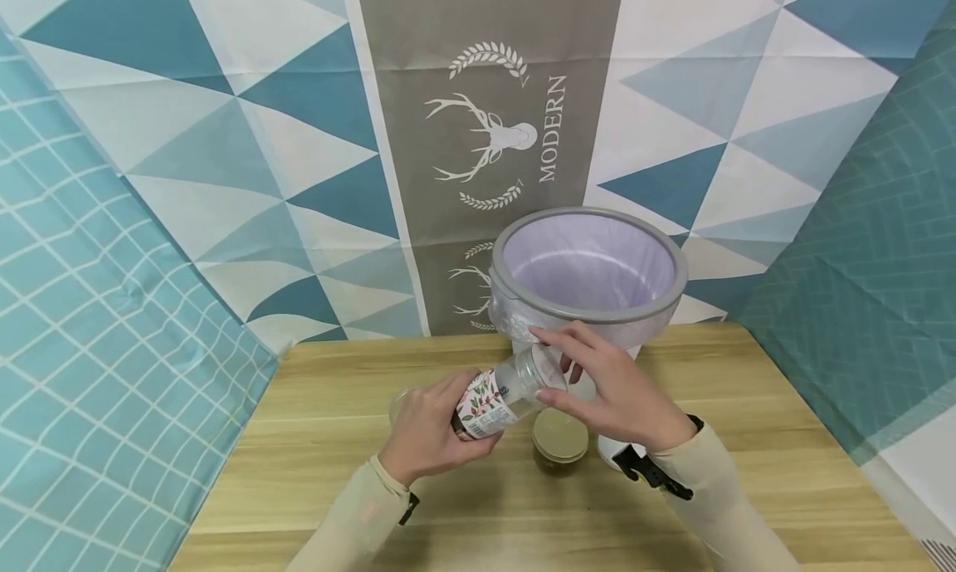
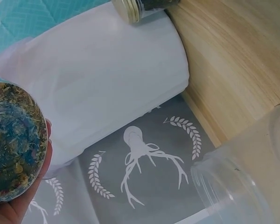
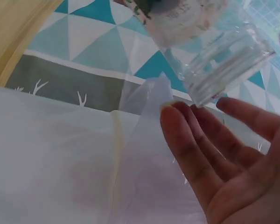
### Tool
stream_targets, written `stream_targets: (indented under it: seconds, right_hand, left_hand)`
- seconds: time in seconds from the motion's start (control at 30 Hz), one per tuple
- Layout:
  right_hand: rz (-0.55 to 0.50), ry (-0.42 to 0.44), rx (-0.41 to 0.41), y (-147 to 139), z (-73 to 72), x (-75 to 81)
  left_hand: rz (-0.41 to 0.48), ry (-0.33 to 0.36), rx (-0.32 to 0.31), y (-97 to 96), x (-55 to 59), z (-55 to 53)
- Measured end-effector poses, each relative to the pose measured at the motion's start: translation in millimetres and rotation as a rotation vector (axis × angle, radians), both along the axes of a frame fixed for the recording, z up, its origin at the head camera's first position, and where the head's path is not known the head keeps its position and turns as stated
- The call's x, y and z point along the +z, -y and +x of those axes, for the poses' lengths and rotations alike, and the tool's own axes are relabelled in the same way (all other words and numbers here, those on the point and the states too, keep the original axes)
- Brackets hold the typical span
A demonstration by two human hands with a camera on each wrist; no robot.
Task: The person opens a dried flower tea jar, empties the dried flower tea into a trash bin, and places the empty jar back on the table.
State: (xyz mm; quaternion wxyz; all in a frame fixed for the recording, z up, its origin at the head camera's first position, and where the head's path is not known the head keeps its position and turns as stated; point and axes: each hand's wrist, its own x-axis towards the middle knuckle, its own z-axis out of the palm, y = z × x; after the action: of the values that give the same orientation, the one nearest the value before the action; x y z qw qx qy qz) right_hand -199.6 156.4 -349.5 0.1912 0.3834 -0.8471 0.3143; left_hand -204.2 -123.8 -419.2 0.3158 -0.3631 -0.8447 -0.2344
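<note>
Head view: the left hand (image 1: 433, 432) gripped a tilted jar (image 1: 484, 404) in front of the bin (image 1: 590, 315); the right hand (image 1: 621, 385) was at its mouth. Left wrist view: dried plant matter (image 2: 14, 140) showed through the base. Right wrist view: the fingers curved loosely, apparently empty. Judged step: handling the mouth; next required a steady left grip.

White word "MODERN" (image 1: 553, 129) sideways on the grey backdrop panel (image 1: 493, 82)

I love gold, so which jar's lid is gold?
The dark-filled round jar on the wooden table has a gold lid. The leafy-labelled clear plastic jar in the left hand and the clear jar behind it show none.
</note>
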Motion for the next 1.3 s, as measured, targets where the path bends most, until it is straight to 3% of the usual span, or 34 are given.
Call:
stream_targets:
  seconds: [0.23, 0.5, 0.9, 1.3]
  right_hand:
    - [-0.012, 0.008, -0.025, 4.9, -1.0, 2.2]
    - [0.007, 0.015, 0.063, -1.5, 0.6, 5.4]
    - [-0.023, -0.013, -0.017, 0.7, -0.9, 0.9]
    - [0.035, 0.015, 0.058, -5.8, 1.0, 6.5]
  left_hand:
    - [-0.017, 0.0, 0.002, -1.2, 0.4, 0.0]
    - [-0.013, 0.006, -0.007, -2.2, 0.1, 1.5]
    - [-0.004, 0.015, -0.025, -4.5, 1.3, -0.2]
    - [-0.006, 0.026, -0.01, -4.8, 1.0, -0.2]
